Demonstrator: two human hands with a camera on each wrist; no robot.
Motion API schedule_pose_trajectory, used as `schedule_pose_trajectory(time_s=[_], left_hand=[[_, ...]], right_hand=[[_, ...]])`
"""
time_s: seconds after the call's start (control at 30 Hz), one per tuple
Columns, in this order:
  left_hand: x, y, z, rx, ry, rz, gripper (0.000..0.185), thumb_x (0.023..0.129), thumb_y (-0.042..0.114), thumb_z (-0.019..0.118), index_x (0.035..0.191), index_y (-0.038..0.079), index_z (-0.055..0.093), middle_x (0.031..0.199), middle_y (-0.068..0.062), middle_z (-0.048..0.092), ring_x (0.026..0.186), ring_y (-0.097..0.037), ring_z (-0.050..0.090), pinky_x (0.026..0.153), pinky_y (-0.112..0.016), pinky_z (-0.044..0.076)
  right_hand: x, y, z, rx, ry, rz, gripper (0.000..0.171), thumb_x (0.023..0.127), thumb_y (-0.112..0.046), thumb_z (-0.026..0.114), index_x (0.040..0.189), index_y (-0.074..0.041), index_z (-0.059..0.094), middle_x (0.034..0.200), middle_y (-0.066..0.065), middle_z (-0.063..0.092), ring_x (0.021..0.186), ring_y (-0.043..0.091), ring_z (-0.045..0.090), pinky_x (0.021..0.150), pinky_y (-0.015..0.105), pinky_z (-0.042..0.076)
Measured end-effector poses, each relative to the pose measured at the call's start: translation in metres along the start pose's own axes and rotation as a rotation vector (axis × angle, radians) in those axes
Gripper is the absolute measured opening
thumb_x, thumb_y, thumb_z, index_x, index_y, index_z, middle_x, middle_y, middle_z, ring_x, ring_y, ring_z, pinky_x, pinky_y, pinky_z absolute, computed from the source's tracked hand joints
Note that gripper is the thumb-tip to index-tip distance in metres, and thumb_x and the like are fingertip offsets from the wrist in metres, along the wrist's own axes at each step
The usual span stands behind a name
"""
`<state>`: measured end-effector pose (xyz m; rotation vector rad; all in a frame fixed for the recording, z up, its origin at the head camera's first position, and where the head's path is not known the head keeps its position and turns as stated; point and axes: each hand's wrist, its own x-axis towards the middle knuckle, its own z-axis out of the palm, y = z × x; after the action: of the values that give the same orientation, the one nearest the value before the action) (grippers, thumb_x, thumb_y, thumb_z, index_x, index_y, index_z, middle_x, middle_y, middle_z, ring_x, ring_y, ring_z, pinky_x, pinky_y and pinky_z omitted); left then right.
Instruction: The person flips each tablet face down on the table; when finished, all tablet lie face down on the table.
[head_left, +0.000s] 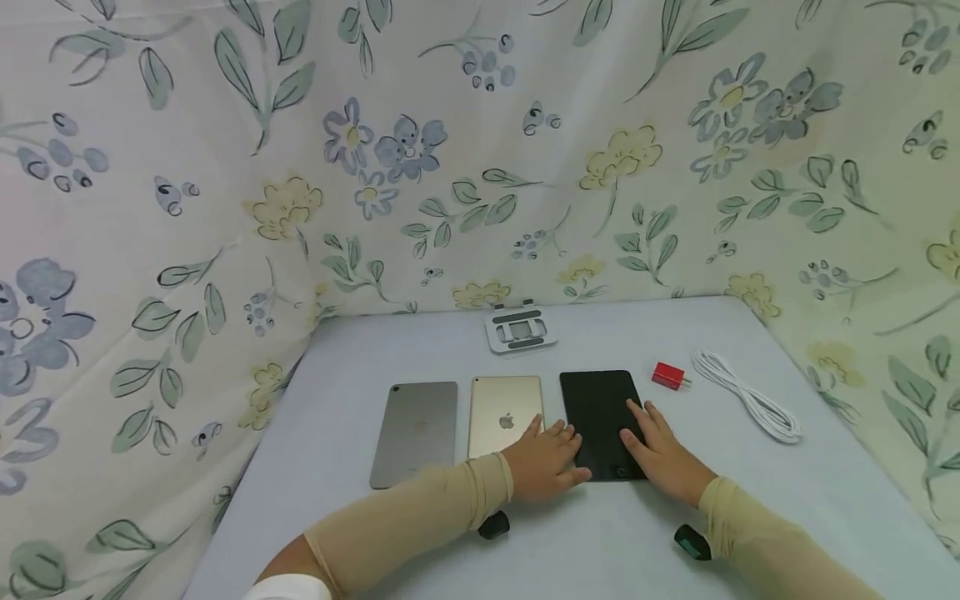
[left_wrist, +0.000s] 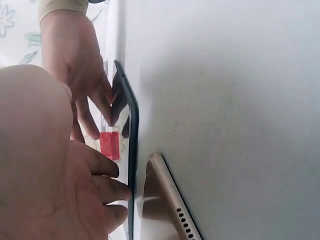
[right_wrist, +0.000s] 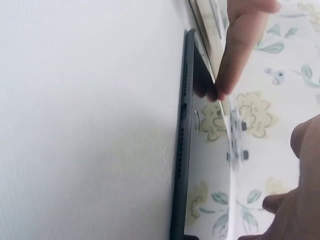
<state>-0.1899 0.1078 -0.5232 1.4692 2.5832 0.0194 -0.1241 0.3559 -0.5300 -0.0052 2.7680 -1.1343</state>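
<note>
A black tablet lies screen up, its round home button at the near end. My left hand reaches to its left edge with fingers spread, overlapping the near right part of a gold tablet. My right hand is at the right side, fingertips over the screen's edge. In the left wrist view, left fingertips lie along the thin edge of the black tablet. The right wrist view shows the port and speaker holes on the black tablet's edge, with left fingers at its far side.
A grey tablet lies back up left of the gold one. Behind them is a folded grey stand. To the right are a red charger plug and a coiled white cable. A floral cloth hangs behind the white table.
</note>
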Motion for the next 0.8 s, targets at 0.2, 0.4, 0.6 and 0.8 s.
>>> schedule_pose_trajectory(time_s=[0.2,0.4,0.6,0.8], left_hand=[[-0.001,0.007,-0.001,0.025,-0.019,-0.033,0.076,0.101,0.06,0.011,0.151,0.01,0.037,0.156,-0.008,0.03,0.145,-0.021,0.02,0.116,-0.051,0.01],[-0.001,0.008,-0.002,-0.002,-0.01,-0.037,0.076,0.101,0.061,0.012,0.15,0.009,0.037,0.156,-0.009,0.029,0.146,-0.021,0.019,0.117,-0.049,0.012],[-0.001,0.006,-0.003,-0.059,-0.021,-0.039,0.074,0.101,0.059,0.01,0.151,0.01,0.036,0.156,-0.008,0.029,0.146,-0.02,0.017,0.117,-0.048,0.01],[0.001,0.005,-0.007,-0.172,-0.034,-0.042,0.072,0.102,0.058,0.013,0.152,0.011,0.035,0.156,-0.009,0.03,0.145,-0.021,0.02,0.116,-0.051,0.011]], right_hand=[[0.004,-0.003,-0.001,0.124,0.031,-0.022,0.073,0.102,-0.055,0.035,0.157,-0.014,0.011,0.155,0.024,0.012,0.139,0.049,0.017,0.102,0.073,0.019],[0.004,-0.009,-0.012,0.356,0.057,-0.016,0.071,0.103,-0.052,0.035,0.154,-0.005,0.019,0.152,0.025,0.017,0.138,0.045,0.02,0.107,0.068,0.018],[-0.003,-0.019,-0.02,0.407,0.104,-0.054,0.065,0.104,-0.046,0.036,0.153,-0.005,0.022,0.152,0.024,0.018,0.139,0.045,0.019,0.107,0.069,0.016],[-0.006,-0.031,-0.023,0.415,0.15,-0.136,0.057,0.107,-0.037,0.037,0.152,-0.004,0.025,0.15,0.023,0.023,0.138,0.043,0.024,0.107,0.067,0.02]])
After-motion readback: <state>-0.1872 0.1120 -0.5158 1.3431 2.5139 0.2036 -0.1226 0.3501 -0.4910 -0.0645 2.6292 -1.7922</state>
